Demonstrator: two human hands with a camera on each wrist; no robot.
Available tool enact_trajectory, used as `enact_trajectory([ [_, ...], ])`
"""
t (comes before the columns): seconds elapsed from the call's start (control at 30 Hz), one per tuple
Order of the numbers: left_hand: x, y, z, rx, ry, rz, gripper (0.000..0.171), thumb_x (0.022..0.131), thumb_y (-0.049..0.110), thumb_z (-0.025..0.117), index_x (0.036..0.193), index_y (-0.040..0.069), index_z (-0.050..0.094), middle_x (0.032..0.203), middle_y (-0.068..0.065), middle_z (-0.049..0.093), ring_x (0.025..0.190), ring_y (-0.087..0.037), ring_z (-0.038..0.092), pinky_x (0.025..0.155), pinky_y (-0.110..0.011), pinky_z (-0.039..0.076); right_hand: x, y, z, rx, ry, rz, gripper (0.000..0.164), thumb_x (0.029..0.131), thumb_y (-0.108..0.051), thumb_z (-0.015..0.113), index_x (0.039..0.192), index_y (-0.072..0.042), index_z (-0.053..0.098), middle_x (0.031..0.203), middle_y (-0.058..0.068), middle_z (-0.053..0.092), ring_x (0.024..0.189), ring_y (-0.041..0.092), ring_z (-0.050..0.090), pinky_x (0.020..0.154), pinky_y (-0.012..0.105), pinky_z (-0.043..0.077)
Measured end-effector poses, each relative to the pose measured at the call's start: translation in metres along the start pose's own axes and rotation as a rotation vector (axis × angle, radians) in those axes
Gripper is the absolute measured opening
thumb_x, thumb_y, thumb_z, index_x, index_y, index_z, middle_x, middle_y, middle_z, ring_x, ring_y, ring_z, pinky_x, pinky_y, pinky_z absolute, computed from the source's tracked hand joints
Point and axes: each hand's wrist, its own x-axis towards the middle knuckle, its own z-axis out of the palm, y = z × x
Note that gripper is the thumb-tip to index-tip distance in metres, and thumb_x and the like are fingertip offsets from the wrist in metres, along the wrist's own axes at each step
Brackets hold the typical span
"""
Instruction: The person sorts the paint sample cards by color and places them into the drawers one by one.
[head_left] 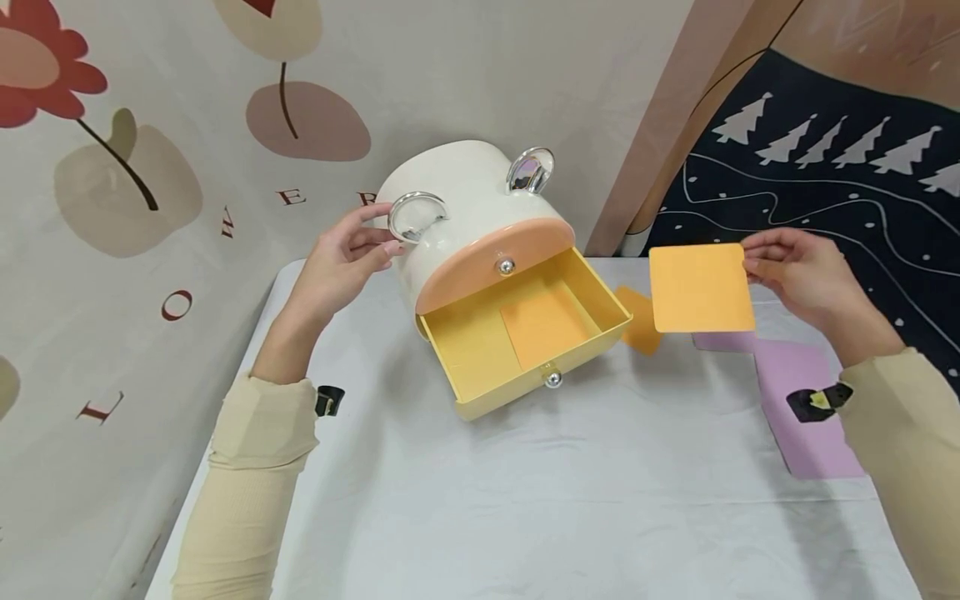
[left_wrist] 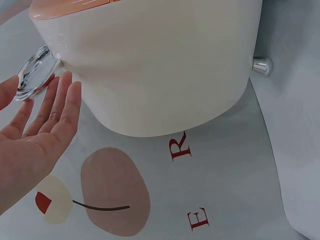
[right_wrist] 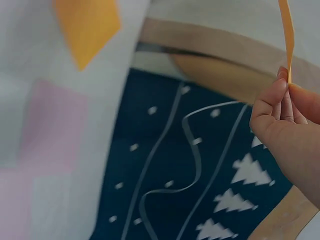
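Note:
A white storage box [head_left: 465,179] with silver ear-shaped loops and a peach upper front stands at the back of the table. Its yellow lower drawer [head_left: 468,350] is pulled out, and an orange square card [head_left: 551,325] lies inside. At the left silver ear [head_left: 417,218] is my left hand [head_left: 341,262], its fingers fairly straight; the left wrist view shows the ear [left_wrist: 37,75] between thumb and fingers. My right hand [head_left: 802,271] pinches another orange square card [head_left: 702,287] by its edge, held up right of the drawer. The right wrist view shows that card edge-on.
A further orange card [head_left: 640,321] lies on the white tablecloth [head_left: 562,500] beside the drawer. Purple sheets [head_left: 806,408] lie at the right, partly under my right forearm. A printed curtain [head_left: 300,192] hangs behind and left; dark tree-patterned fabric [head_left: 810,192] is at right.

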Motion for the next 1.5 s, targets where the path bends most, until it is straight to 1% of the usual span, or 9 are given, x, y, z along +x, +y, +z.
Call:
enact_trajectory([
  [0.2,0.001,0.000,0.000,-0.001,0.000,0.000,0.045,0.090,0.012,0.058,0.133,0.014,0.044,0.114,-0.017,0.057,0.101,-0.027,0.057,0.087,-0.030,0.049,0.009,-0.036,0.015,0.134,-0.071,-0.013,0.020,0.091,-0.003,0.051,0.111,0.000,0.048,0.099,0.003,0.055,0.083,0.013,0.055,0.071,0.014,0.051],
  [0.3,0.001,0.000,0.000,-0.004,0.001,0.003,0.045,0.090,0.011,0.058,0.133,0.014,0.044,0.114,-0.018,0.057,0.100,-0.026,0.057,0.087,-0.030,0.049,0.014,-0.049,0.028,0.165,-0.118,-0.031,0.020,0.091,-0.001,0.052,0.110,0.002,0.048,0.098,0.003,0.057,0.082,0.014,0.057,0.071,0.016,0.052],
  [0.6,0.002,0.000,0.001,-0.006,0.003,0.004,0.045,0.090,0.010,0.058,0.133,0.013,0.045,0.114,-0.019,0.057,0.099,-0.026,0.057,0.086,-0.029,0.049,0.023,-0.068,0.087,0.009,-0.227,-0.059,0.021,0.092,0.001,0.050,0.112,0.006,0.049,0.090,0.004,0.059,0.078,0.013,0.058,0.072,0.020,0.053],
  [0.73,0.002,-0.002,0.001,-0.019,0.001,0.013,0.045,0.090,0.009,0.058,0.133,0.012,0.045,0.113,-0.019,0.057,0.098,-0.023,0.058,0.085,-0.027,0.050,0.026,-0.068,0.108,0.005,-0.262,-0.057,0.020,0.092,0.002,0.049,0.111,0.007,0.050,0.090,0.007,0.058,0.076,0.013,0.057,0.072,0.021,0.053],
  [0.9,0.003,-0.003,0.001,-0.020,-0.001,0.018,0.045,0.090,0.009,0.058,0.133,0.012,0.045,0.113,-0.019,0.057,0.098,-0.021,0.058,0.084,-0.028,0.050,0.027,-0.066,0.123,0.033,-0.291,-0.062,0.019,0.091,0.004,0.050,0.109,0.008,0.051,0.088,0.008,0.057,0.074,0.013,0.057,0.070,0.021,0.053],
  [1.0,0.002,-0.003,0.001,-0.016,0.000,0.018,0.045,0.090,0.009,0.058,0.133,0.012,0.045,0.113,-0.019,0.057,0.097,-0.020,0.058,0.085,-0.028,0.050,0.027,-0.064,0.126,0.024,-0.315,-0.064,0.019,0.090,0.004,0.051,0.109,0.008,0.051,0.089,0.011,0.057,0.075,0.015,0.057,0.070,0.023,0.053],
  [1.1,0.002,-0.002,0.002,-0.014,-0.001,0.019,0.045,0.090,0.009,0.058,0.133,0.013,0.045,0.114,-0.019,0.057,0.097,-0.019,0.058,0.085,-0.028,0.050,0.025,-0.063,0.123,-0.030,-0.316,-0.066,0.020,0.091,0.001,0.052,0.110,0.007,0.052,0.094,0.013,0.057,0.078,0.017,0.057,0.072,0.024,0.053],
  [1.3,0.002,-0.002,0.001,-0.010,-0.002,0.015,0.045,0.090,0.011,0.059,0.132,0.014,0.045,0.114,-0.018,0.057,0.097,-0.020,0.058,0.085,-0.029,0.050,0.019,-0.058,0.107,-0.110,-0.284,-0.091,0.021,0.092,-0.003,0.052,0.112,0.003,0.053,0.101,0.016,0.058,0.081,0.020,0.059,0.073,0.024,0.053],
  [1.5,0.002,-0.002,0.000,0.005,0.002,0.015,0.045,0.090,0.011,0.058,0.132,0.014,0.045,0.114,-0.018,0.057,0.099,-0.023,0.057,0.086,-0.030,0.050,0.005,-0.048,0.088,-0.122,-0.280,-0.120,0.020,0.093,-0.001,0.049,0.112,0.002,0.052,0.102,0.017,0.060,0.079,0.017,0.061,0.072,0.024,0.054],
])
